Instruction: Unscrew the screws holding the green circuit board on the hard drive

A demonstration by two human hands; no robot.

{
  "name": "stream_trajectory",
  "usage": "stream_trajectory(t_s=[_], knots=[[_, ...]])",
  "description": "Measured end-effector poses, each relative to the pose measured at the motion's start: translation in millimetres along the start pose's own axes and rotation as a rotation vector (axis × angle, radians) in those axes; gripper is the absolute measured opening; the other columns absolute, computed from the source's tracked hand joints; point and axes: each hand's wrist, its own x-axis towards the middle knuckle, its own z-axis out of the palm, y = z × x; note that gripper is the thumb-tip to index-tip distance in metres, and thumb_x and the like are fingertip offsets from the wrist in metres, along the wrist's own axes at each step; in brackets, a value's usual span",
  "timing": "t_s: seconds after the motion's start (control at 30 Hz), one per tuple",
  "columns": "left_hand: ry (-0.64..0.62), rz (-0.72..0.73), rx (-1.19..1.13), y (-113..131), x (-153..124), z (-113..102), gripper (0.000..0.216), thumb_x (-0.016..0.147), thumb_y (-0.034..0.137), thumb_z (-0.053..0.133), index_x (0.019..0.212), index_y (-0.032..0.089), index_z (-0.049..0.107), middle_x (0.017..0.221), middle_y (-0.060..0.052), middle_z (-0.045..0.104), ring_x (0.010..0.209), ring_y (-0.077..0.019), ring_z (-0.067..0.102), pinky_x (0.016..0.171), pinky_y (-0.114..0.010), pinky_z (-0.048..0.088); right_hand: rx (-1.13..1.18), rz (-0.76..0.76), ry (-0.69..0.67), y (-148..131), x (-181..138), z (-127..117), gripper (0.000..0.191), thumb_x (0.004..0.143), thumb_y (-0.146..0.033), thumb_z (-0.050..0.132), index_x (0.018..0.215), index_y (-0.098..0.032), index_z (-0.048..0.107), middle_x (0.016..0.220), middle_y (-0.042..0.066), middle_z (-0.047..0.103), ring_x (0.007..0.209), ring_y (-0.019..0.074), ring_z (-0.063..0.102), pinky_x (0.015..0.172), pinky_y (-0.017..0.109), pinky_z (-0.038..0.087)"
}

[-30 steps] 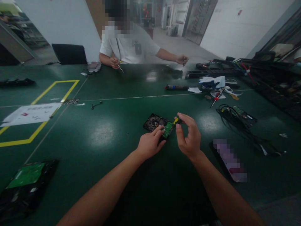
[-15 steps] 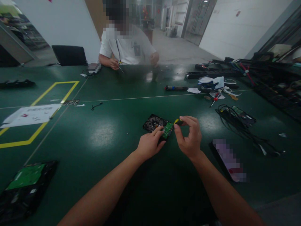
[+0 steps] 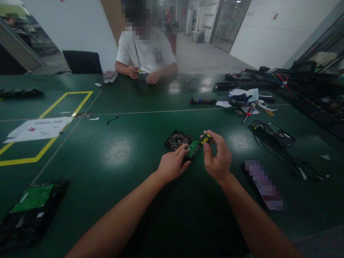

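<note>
A hard drive (image 3: 176, 138) lies on the green table with its dark metal underside and green circuit board (image 3: 193, 146) facing up. My left hand (image 3: 174, 163) grips its near edge, with fingers over the board and the thumb along the side. A black and yellow screwdriver (image 3: 205, 138) is pinched between the thumb and fingers of my right hand (image 3: 219, 157). It tilts down toward the right end of the drive; I cannot make out whether its tip touches. A tiny dark piece (image 3: 147, 152) lies to the left of the drive.
Another drive with a green board (image 3: 33, 199) lies near left. To the right are a phone (image 3: 263, 184), black cables (image 3: 282, 154) and a red-handled screwdriver (image 3: 248, 114). Paper (image 3: 40, 129) lies at left. Across the table sits a person in a white shirt (image 3: 146, 53).
My right hand has shifted slightly right, and the screwdriver's handle now shows more fully and leans differently. My left hand stays on the hard drive. The person opposite has brought both hands closer together.
</note>
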Motion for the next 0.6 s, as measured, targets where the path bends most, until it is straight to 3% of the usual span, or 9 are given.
stream_trajectory(t_s=[0.2, 0.4, 0.6], knots=[[0.000, 0.003, 0.005, -0.3, 0.1, 0.9, 0.043, 0.101, 0.045, 0.055, 0.139, 0.026, 0.053, 0.164, -0.006, 0.043, 0.113, -0.0265, 0.072, 0.088, -0.042, 0.062, -0.082, -0.047, 0.064, -3.3, 5.0, -2.6, 0.050, 0.090, -0.020, 0.074, 0.136, -0.029, 0.058, 0.113, 0.006, 0.067, 0.098, 0.0221, 0.067, 0.083, 0.041, 0.062], [0.002, 0.008, -0.001, -1.0, 0.3, 0.5, 0.041, 0.101, 0.045, 0.055, 0.138, 0.027, 0.054, 0.164, -0.005, 0.044, 0.116, -0.0263, 0.071, 0.087, -0.040, 0.062, -0.018, 0.006, 0.052, -2.3, 3.1, -0.9, 0.050, 0.096, -0.014, 0.061, 0.143, -0.026, 0.052, 0.128, 0.010, 0.068, 0.108, 0.0237, 0.069, 0.090, 0.043, 0.062], [0.016, 0.020, 0.000, -1.8, -0.3, 1.6, 0.043, 0.101, 0.045, 0.055, 0.139, 0.025, 0.052, 0.164, -0.006, 0.043, 0.114, -0.0263, 0.072, 0.088, -0.041, 0.062, -0.081, -0.054, 0.063, -3.4, 5.0, -2.9, 0.052, 0.093, -0.016, 0.068, 0.142, -0.029, 0.056, 0.120, 0.008, 0.069, 0.108, 0.0237, 0.068, 0.092, 0.045, 0.062]])
